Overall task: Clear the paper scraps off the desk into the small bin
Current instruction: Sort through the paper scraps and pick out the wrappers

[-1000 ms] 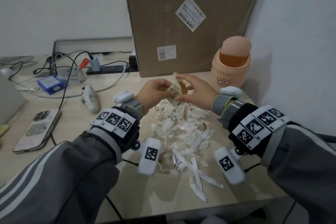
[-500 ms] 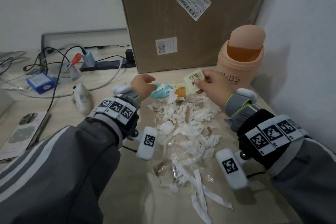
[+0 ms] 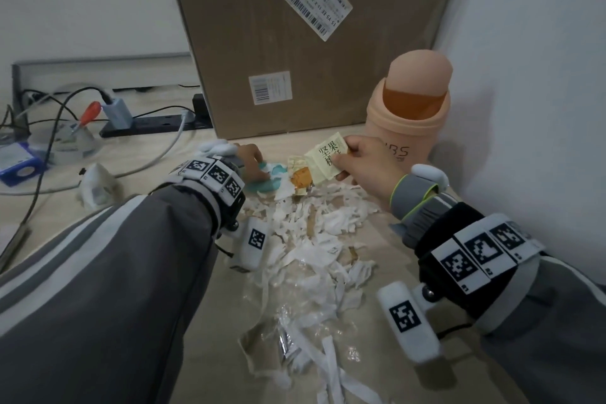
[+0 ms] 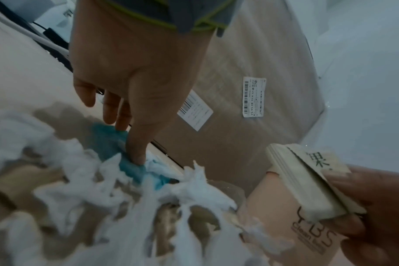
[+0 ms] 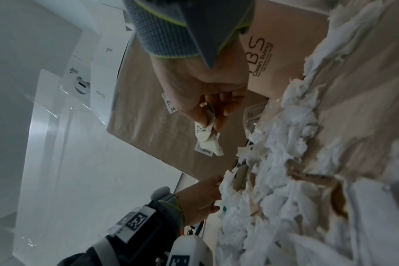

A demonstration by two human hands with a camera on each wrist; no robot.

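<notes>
Hands now split: right hand (image 3: 367, 167) pinching the printed wrapper (image 3: 326, 157) beside the small bin (image 3: 410, 128), left hand (image 3: 251, 162) dropped to pinch a teal scrap (image 4: 116, 144); paper scraps (image 3: 311, 239) mid-counter (image 3: 147, 174), bin far right.

Paper scraps (image 3: 314, 239) white; one scrap (image 3: 262, 185) teal at 11 o'clock of pile. Wrapper (image 3: 326, 161) pale yellow, black characters. Small bin (image 3: 410, 128) peach-pink. Cardboard box (image 3: 295, 43) brown, white barcode labels.

Cardboard box (image 3: 314, 43); power strip (image 3: 154, 125), perhaps.
</notes>
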